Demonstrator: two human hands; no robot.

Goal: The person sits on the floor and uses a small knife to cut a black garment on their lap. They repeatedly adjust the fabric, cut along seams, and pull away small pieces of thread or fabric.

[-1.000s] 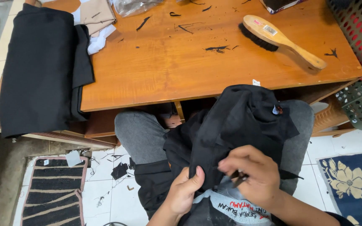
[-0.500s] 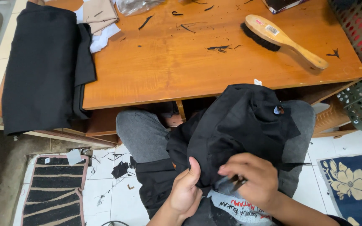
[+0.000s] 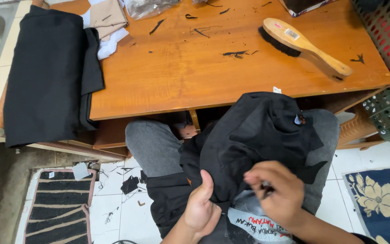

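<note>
Black garment [image 3: 258, 140] bunched on the lap; left hand [image 3: 201, 208] pinches its lower edge, right hand [image 3: 276, 194] closed beside it, seemingly around a small dark tool

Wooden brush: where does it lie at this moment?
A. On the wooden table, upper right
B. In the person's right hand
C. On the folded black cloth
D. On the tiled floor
A: the wooden brush lies bristles-down on the wooden table, away from both hands.

Both hands sit low over the lap, close together: the left hand [image 3: 201, 208] closed in a pinch with thumb raised, the right hand [image 3: 276, 192] palm down, fingers curled in, forearms angling in from below.
</note>
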